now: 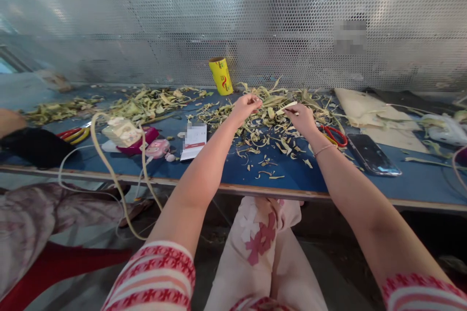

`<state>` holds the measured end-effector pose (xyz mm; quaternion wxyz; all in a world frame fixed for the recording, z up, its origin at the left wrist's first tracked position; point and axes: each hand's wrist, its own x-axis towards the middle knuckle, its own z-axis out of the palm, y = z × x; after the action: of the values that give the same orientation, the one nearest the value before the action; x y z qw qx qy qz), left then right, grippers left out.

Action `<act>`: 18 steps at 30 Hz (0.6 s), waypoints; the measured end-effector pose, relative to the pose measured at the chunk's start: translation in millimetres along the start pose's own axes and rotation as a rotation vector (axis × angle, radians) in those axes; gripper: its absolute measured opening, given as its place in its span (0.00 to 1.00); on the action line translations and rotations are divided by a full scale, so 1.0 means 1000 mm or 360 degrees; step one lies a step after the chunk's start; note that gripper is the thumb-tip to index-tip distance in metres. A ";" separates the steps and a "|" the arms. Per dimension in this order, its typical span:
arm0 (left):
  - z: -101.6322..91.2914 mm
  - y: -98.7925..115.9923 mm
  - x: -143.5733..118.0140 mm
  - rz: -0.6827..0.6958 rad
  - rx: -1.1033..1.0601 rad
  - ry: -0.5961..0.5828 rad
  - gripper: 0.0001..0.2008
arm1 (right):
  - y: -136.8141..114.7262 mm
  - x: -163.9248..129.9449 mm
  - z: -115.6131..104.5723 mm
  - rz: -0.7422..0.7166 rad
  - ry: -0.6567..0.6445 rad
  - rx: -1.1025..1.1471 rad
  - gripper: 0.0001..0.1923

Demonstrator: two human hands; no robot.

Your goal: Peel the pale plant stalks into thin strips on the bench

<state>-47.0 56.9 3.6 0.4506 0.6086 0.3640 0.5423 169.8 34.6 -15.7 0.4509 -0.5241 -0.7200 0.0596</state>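
Nearest to us are our own knees in pale cloth with a red flower print [260, 238], below the wooden front edge of the blue-topped work table [204, 175]. Both bare forearms reach over that edge toward 12 o'clock.

Our left hand [245, 107] is curled, fingertips drawn together in the heap of dry yellow-green leaf strips and trimmings [272, 116]; whether it pinches a strip we cannot tell. Our right hand [302, 117], a thin bracelet at the wrist, pinches one pale leaf strip [285, 107] between thumb and forefinger; the strip points toward the left hand, just above the heap.

We judge the step in hand to be picking a single strip out of the trimmings. The next move would call for a steady two-handed hold on that strip.

At 3 o'clock of the right hand lie red-handled scissors [333, 135], then a dark flat smartphone [372, 154]. At 9 o'clock a small white card [194, 140] lies near a pink plastic gadget [157, 147]. Farther, at 11 o'clock, a yellow printed cylinder [221, 76] stands against the perforated metal wall [255, 19]. At far 9 o'clock another person's hand [10, 121] rests on the table.
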 end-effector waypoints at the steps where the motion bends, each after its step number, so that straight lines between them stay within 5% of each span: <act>1: 0.002 0.001 -0.002 -0.0016 0.0040 -0.0048 0.08 | -0.003 -0.001 0.000 0.0004 -0.0034 0.0026 0.10; 8: 0.003 0.003 -0.003 -0.0013 0.0048 -0.0051 0.07 | -0.015 -0.007 0.003 -0.0068 -0.0206 0.0103 0.10; 12: -0.006 0.009 0.000 -0.0015 -0.0146 0.0136 0.07 | -0.013 -0.007 0.004 -0.0091 -0.0188 0.0108 0.09; 18: -0.016 0.012 0.001 -0.0048 -0.0150 0.0097 0.06 | -0.012 -0.005 0.002 -0.0164 -0.0120 0.0037 0.07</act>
<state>-63.3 56.7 15.7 0.4758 0.5643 0.3607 0.5702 160.2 26.0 -13.9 0.4319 -0.4783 -0.7619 0.0645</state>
